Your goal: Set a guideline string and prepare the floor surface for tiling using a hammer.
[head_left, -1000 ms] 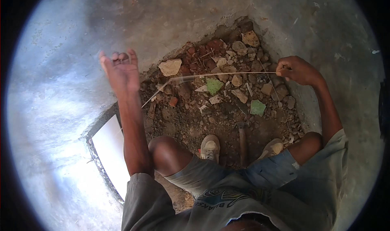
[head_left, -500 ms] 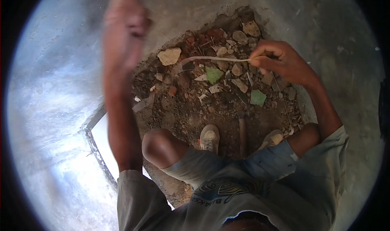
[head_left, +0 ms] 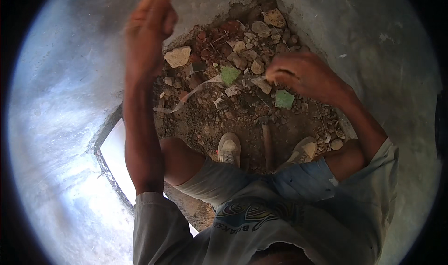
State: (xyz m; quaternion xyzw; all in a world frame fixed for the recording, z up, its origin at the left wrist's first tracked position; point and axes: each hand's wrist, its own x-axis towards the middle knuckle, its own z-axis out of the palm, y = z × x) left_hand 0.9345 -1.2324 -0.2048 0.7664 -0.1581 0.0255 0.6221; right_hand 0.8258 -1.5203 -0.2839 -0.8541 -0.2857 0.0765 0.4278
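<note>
My left hand (head_left: 150,20) is raised at the upper left, in front of the grey wall. Its fingers are curled together near the picture's top edge; what they hold I cannot make out. Over the rubble my right hand (head_left: 308,76) is closed, with thumb and fingers pinched toward the left. A thin translucent strip (head_left: 190,94) hangs in a slack curve between my arms. The stretch of it nearest my right fingertips is faint against the stones. A hammer (head_left: 267,143) with a wooden handle lies on the dirt between my shoes (head_left: 229,149).
Broken stones, brick bits and dirt fill the corner, among them a pale rock (head_left: 178,57) and two green fragments (head_left: 230,75), (head_left: 284,99). Smooth grey walls (head_left: 396,101) rise around it. A white panel (head_left: 114,148) shows beside my left arm.
The strip, stretched from my right fingers before, now sags lower. My right hand has turned and moved slightly left. The left hand has come down a little, and the whole view has shifted.
</note>
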